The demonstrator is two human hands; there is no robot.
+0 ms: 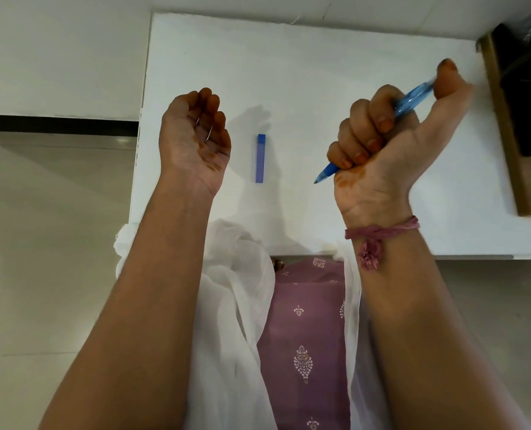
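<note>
The translucent blue plastic pen (411, 99) sits in the fist of the right hand (379, 141), raised above the white desk (320, 57) on its right side. Its long axis runs diagonally. The pointed writing tip sticks out below the little finger, aimed down and left toward the person, and the rear end rises up and right, where the thumb presses on it. All four fingers are curled tightly round the barrel and hide its middle.

The left hand (195, 135) is held up well apart from it, palm toward the camera, fingers loosely curled over the palm and holding nothing.

Between the two hands a slim blue rectangular plastic case (260, 158) lies flat on the desk, its long axis running away from the person. Its contents cannot be seen.

A pink knotted thread band (382, 231) circles the right wrist. A brown wooden panel (503, 128) stands at the desk's right edge.
</note>
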